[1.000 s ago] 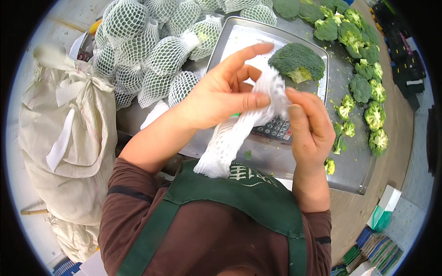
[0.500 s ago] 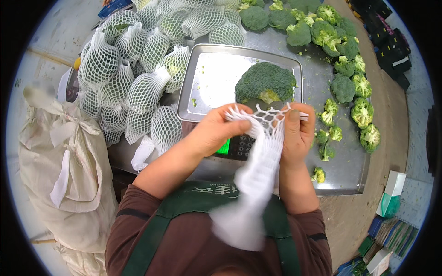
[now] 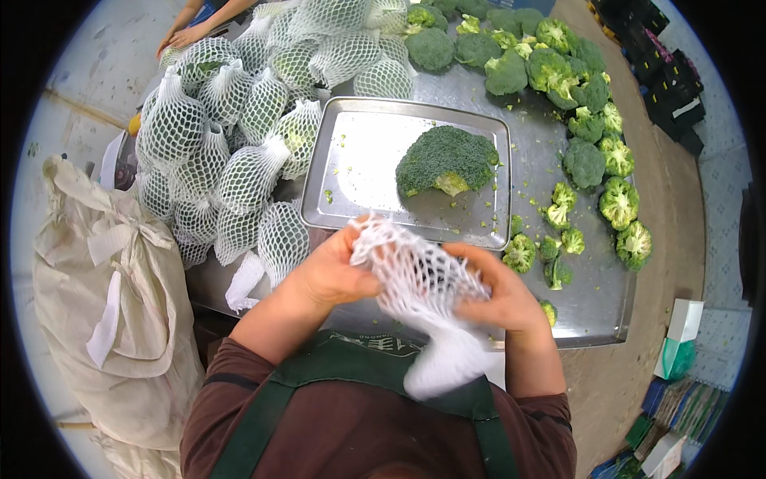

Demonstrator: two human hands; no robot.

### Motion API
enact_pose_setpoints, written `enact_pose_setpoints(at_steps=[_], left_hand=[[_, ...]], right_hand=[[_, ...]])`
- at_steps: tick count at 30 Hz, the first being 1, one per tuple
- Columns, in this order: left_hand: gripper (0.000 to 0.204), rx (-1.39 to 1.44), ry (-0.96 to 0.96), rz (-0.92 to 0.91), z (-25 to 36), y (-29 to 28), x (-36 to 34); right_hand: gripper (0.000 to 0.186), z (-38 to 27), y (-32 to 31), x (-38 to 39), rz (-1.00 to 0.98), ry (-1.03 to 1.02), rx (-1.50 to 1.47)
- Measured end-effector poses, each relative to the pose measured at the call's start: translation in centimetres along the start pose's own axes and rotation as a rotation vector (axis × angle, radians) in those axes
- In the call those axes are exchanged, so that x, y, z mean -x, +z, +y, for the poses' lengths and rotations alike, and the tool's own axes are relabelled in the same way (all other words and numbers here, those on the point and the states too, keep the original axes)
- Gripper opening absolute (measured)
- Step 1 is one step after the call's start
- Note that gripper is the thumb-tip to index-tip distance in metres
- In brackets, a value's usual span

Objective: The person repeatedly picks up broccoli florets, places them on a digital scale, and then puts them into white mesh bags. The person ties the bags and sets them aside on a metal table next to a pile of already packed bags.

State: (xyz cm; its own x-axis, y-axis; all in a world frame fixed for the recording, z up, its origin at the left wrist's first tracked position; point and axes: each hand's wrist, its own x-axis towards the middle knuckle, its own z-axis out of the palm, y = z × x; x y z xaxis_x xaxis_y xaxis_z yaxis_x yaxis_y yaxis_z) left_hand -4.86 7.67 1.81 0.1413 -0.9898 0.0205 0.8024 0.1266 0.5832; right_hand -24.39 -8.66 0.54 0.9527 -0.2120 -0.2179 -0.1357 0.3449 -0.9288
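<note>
A white foam net sleeve (image 3: 423, 275) hangs between my hands, its open end spread and its tail dangling over my apron. My left hand (image 3: 329, 267) pinches one side of the sleeve's rim. On the other side, my right hand (image 3: 504, 291) grips the mesh, slightly smeared by motion. Just beyond them a large broccoli head (image 3: 447, 156), with its cut stem toward me, rests in a shallow metal tray (image 3: 359, 152). The tray sits over a scale, which my hands and the net mostly hide.
Netted broccoli heads (image 3: 171, 120) are piled on the left of the metal table (image 3: 602, 311). Bare broccoli heads (image 3: 550, 68) line its far and right sides. A cloth sack (image 3: 120, 295) stands at left. Another person's hands (image 3: 187, 33) reach in at far left.
The sleeve has been lifted and bunched, its opening spread wider. My hands have come lower, nearer my body. Another person's hands have appeared at the far left.
</note>
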Motion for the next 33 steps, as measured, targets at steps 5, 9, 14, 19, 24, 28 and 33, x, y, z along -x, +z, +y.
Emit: enact_pose_setpoints(at_steps=[5, 9, 14, 19, 24, 28, 33], left_hand=[[0.035, -0.999, 0.288, 0.687, -1.0, -4.0, -5.3], [0.045, -1.163, 0.147, 0.731, 0.4, -8.6, -11.4], [0.046, -0.348, 0.073, 0.72, 1.5, -6.9, -11.2], [0.042, 0.125, -0.123, 0.306, -1.5, -2.3, -7.4], [0.052, 0.446, -0.227, 0.12, -0.7, -1.8, -5.0], [0.054, 0.204, 0.147, 0.374, 7.7, -1.3, -8.0], [0.063, -0.272, 0.691, 0.604, 22.7, -6.3, -14.6]], right_hand=[[0.04, 1.0, -6.0, -5.3, 0.869, -0.388, 0.555], [0.031, -0.5, -8.9, -10.9, 0.708, -0.206, 0.409], [0.02, -2.4, -4.8, -10.9, 0.781, -0.652, 0.56], [0.026, -6.0, 0.1, -8.2, 0.429, -0.669, -0.325], [0.058, -4.4, -1.9, -11.8, 0.251, -0.214, -0.404], [0.051, -2.9, -0.9, -13.2, 0.466, -0.231, -0.257], [0.033, -3.4, -3.4, -10.3, 0.566, -0.261, -0.138]])
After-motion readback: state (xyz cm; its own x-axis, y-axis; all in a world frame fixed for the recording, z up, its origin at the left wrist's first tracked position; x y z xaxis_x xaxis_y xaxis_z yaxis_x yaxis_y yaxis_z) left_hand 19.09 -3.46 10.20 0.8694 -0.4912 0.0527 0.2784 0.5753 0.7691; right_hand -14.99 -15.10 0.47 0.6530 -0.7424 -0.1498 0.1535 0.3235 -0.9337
